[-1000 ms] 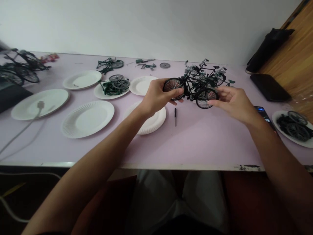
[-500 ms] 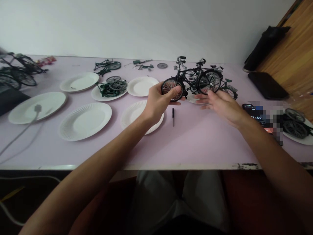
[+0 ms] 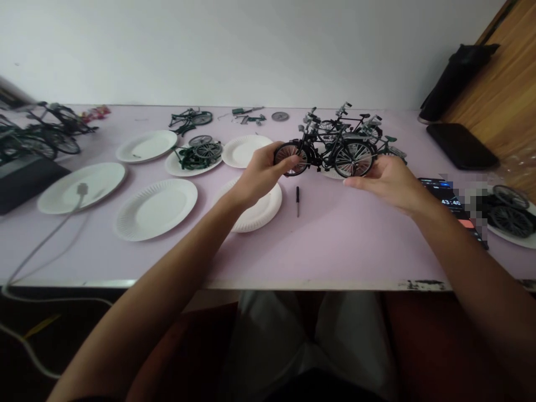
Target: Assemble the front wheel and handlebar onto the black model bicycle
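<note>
A black model bicycle (image 3: 329, 148) is held up over the table, side on, with its handlebar toward the left. My left hand (image 3: 268, 170) grips its left wheel, thumb across the spokes. My right hand (image 3: 387, 181) is closed on the right wheel at its outer edge, thumb below it. Behind the held bicycle stand other model bicycles, one with a green saddle (image 3: 391, 139), partly hidden by it. A small black screwdriver (image 3: 297, 201) lies on the table below the hands.
Several white paper plates (image 3: 157, 209) lie at the left; one holds green bicycle parts (image 3: 199, 153). More model bicycles (image 3: 54, 131) stand at the far left. Loose parts (image 3: 249, 118) lie near the wall. A phone (image 3: 454, 209) and a plate with black wheels (image 3: 508, 220) are at the right.
The held bicycle has turned and come lower, now seen more side on. My right hand has moved from its spread pose onto the right wheel. The view has shifted slightly left.
</note>
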`<action>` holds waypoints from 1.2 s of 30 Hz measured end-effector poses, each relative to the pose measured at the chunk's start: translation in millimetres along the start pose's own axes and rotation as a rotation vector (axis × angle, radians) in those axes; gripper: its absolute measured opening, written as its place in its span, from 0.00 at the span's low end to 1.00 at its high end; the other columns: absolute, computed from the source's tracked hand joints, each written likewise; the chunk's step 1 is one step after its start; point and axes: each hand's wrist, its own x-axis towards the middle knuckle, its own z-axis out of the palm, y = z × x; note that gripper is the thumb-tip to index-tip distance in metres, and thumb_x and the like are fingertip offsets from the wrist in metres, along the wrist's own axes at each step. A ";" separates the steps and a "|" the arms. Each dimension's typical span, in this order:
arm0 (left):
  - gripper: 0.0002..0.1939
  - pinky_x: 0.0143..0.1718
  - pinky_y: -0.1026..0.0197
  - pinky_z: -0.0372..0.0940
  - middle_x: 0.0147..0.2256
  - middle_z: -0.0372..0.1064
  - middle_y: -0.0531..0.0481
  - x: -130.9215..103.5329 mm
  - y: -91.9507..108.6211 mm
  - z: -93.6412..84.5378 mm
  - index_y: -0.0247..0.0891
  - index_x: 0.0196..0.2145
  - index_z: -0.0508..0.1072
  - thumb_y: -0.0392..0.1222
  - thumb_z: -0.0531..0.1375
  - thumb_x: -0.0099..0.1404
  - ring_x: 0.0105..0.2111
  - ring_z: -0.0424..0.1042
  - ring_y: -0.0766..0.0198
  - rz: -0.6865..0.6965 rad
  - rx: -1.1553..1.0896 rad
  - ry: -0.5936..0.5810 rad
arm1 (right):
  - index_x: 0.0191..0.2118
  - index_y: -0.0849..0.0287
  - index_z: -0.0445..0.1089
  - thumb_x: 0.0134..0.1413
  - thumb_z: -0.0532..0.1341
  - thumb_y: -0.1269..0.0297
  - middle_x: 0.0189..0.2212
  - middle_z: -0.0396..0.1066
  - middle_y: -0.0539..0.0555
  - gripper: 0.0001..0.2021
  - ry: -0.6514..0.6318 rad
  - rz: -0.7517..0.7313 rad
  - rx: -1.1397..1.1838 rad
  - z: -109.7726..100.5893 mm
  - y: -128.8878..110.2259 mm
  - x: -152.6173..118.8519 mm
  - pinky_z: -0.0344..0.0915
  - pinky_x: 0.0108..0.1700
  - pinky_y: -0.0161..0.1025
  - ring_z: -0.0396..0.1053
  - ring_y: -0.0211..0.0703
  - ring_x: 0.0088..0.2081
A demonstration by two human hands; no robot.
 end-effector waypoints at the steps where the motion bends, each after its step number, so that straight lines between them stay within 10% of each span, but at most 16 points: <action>1: 0.08 0.44 0.59 0.69 0.37 0.75 0.45 0.4 -0.9 -0.9 0.33 0.40 0.74 0.41 0.62 0.67 0.39 0.74 0.62 -0.009 0.021 -0.018 | 0.37 0.57 0.79 0.44 0.75 0.58 0.36 0.80 0.54 0.14 0.016 0.003 -0.003 -1.1 1.0 0.7 0.74 0.40 0.48 0.76 0.48 0.35; 6: 0.11 0.49 0.55 0.70 0.45 0.75 0.43 0.6 -4.8 -9.8 0.34 0.46 0.72 0.40 0.59 0.68 0.45 0.75 0.60 -0.001 0.205 -0.101 | 0.37 0.58 0.77 0.40 0.75 0.62 0.32 0.78 0.52 0.15 0.039 0.003 -0.103 -4.5 12.0 4.5 0.71 0.36 0.46 0.75 0.48 0.32; 13: 0.08 0.37 0.56 0.71 0.45 0.76 0.42 -51.6 22.1 -20.6 0.35 0.48 0.70 0.37 0.57 0.73 0.40 0.76 0.58 0.222 1.028 0.043 | 0.28 0.59 0.73 0.42 0.74 0.59 0.19 0.66 0.47 0.12 -0.002 0.047 -0.500 2.1 11.1 2.4 0.57 0.26 0.40 0.64 0.42 0.23; 18: 0.11 0.43 0.52 0.70 0.47 0.75 0.39 -67.6 15.5 0.9 0.30 0.45 0.73 0.30 0.51 0.75 0.47 0.75 0.52 0.686 1.373 -0.414 | 0.39 0.59 0.76 0.44 0.73 0.61 0.29 0.75 0.53 0.15 -0.032 0.092 -0.550 3.2 4.8 0.1 0.66 0.31 0.43 0.73 0.48 0.31; 22: 0.12 0.34 0.53 0.67 0.35 0.75 0.44 -57.2 6.1 12.4 0.32 0.36 0.73 0.27 0.51 0.73 0.35 0.74 0.54 0.808 1.531 -0.440 | 0.51 0.57 0.72 0.40 0.75 0.55 0.36 0.77 0.55 0.30 -0.080 0.152 -0.561 -13.5 0.0 -0.4 0.70 0.37 0.46 0.76 0.52 0.37; 26: 0.12 0.36 0.54 0.66 0.37 0.75 0.43 -55.6 15.8 17.4 0.32 0.37 0.73 0.28 0.51 0.73 0.36 0.73 0.56 0.751 1.320 -0.421 | 0.46 0.52 0.73 0.47 0.73 0.51 0.40 0.77 0.56 0.22 0.002 -0.002 -0.492 -29.5 0.7 -9.9 0.70 0.41 0.47 0.74 0.52 0.40; 31: 0.06 0.37 0.62 0.69 0.39 0.76 0.49 -60.9 35.9 44.2 0.38 0.41 0.74 0.30 0.60 0.69 0.36 0.74 0.65 0.309 0.516 -0.242 | 0.40 0.50 0.72 0.58 0.65 0.67 0.35 0.73 0.54 0.06 0.341 -0.493 -0.531 -14.7 8.0 -57.7 0.68 0.39 0.48 0.70 0.47 0.32; 36: 0.05 0.36 0.64 0.69 0.37 0.78 0.52 -56.4 45.0 75.1 0.39 0.39 0.75 0.31 0.63 0.67 0.34 0.75 0.67 0.151 0.245 -0.292 | 0.48 0.50 0.71 0.61 0.64 0.70 0.39 0.76 0.52 0.12 0.118 -0.482 -0.375 9.5 10.8 -94.4 0.72 0.39 0.45 0.74 0.44 0.36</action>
